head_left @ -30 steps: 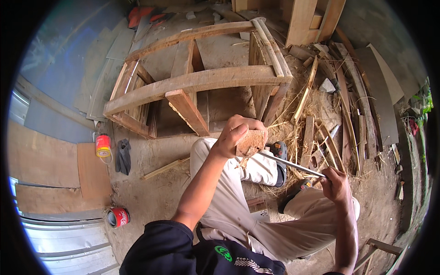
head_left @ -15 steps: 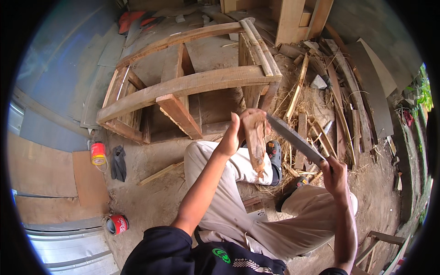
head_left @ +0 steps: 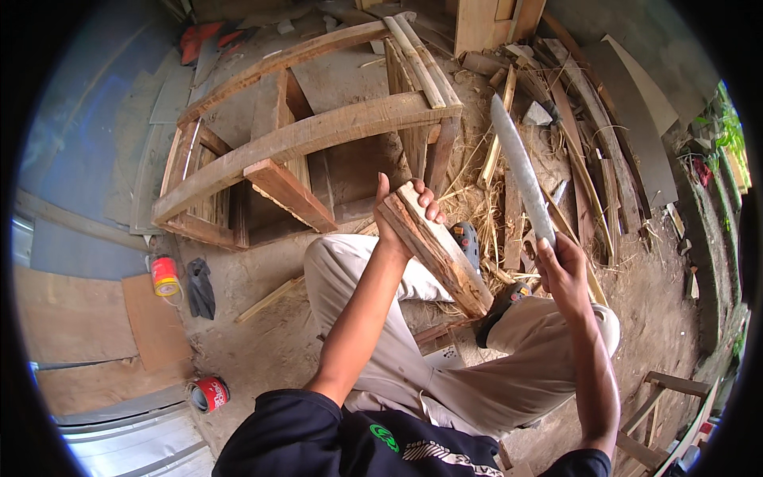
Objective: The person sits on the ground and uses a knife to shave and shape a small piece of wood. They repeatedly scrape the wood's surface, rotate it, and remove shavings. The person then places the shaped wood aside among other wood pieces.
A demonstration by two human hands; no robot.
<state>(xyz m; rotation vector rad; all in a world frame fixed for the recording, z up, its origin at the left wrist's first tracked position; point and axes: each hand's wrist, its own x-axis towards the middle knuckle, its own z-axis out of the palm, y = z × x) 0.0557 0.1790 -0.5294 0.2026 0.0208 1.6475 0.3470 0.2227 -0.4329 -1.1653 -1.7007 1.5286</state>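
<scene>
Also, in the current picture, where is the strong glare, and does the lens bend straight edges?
Head view: the metal sheet at lower left is very bright; head view again: the wooden frame looks bowed, likely by the lens, while the blade looks clear.

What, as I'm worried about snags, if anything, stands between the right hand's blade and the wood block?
Nothing visible: the gap between the blade in the right hand and the wood block in the left hand looks open. The shavings beneath lie on the ground.

Lettering (head_left: pixel 445 455) on black shirt (head_left: pixel 278 437), red can (head_left: pixel 211 393)
</scene>
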